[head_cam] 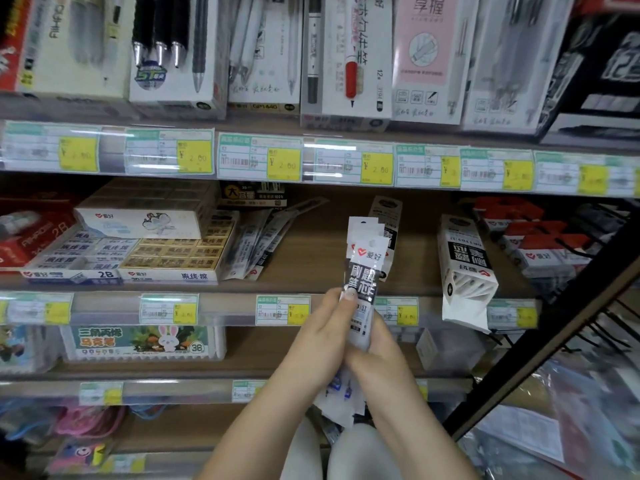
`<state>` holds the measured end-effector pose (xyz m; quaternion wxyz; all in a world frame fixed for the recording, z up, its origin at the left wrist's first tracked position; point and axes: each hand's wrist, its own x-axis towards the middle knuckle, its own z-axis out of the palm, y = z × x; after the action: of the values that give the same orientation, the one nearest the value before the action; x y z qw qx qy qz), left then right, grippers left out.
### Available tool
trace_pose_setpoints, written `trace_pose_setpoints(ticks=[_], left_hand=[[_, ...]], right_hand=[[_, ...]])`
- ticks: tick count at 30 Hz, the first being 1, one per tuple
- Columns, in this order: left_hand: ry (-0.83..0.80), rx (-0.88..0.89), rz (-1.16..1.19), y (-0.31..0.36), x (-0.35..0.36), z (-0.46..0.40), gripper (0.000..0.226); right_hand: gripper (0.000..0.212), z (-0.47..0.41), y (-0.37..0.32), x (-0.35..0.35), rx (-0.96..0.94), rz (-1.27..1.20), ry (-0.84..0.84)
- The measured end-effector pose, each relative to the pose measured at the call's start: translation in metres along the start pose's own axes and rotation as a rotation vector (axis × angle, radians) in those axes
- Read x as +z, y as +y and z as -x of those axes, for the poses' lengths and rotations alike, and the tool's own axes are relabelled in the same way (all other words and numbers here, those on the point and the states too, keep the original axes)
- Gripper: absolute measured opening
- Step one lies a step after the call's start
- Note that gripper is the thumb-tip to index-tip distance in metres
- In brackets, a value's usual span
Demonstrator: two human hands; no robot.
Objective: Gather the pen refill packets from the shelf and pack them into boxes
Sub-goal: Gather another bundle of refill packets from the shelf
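Both hands (346,341) around heart-logo refill packets (363,271)

One head-worn wide-angle view faces the shelves (287,285) close up, angled slightly downward, hands (322,337) at lower centre.

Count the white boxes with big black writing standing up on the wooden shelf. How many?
2. One white box stands right of the hands, tilted, its bottom hanging over the shelf edge. Another white box stands behind the held packets, partly hidden. More may hide there.
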<state>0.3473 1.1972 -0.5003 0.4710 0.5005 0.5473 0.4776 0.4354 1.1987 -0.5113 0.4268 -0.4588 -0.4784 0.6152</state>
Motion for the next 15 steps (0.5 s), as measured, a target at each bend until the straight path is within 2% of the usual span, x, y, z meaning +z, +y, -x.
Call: trace_pose_setpoints(ticks=[2, 3, 7, 9, 11, 15], left_hand=[[-0.002, 0.015, -0.041, 0.007, -0.004, -0.001, 0.027], [0.048, 0.05, -0.118, 0.008, -0.009, -0.005, 0.027], [0.444, 0.214, -0.812, 0.016, -0.049, -0.031, 0.031], [0.501, 0.14, -1.052, 0.017, -0.068, -0.046, 0.03], [0.461, 0.008, -1.2, 0.014, -0.081, -0.059, 0.038], [0.392, -0.208, -1.312, 0.012, -0.089, -0.075, 0.035]], right_hand=[[0.04, 0.0, -0.001, -0.004, 0.009, 0.035, 0.015], [0.042, 0.001, -0.002, -0.006, 0.015, 0.063, 0.015], [0.042, 0.006, -0.003, -0.013, 0.057, 0.065, -0.009], [0.038, 0.008, -0.004, -0.014, 0.061, 0.07, -0.01], [0.034, 0.01, -0.006, -0.015, 0.061, 0.067, -0.02], [0.03, 0.013, -0.011, -0.014, 0.058, 0.07, -0.039]])
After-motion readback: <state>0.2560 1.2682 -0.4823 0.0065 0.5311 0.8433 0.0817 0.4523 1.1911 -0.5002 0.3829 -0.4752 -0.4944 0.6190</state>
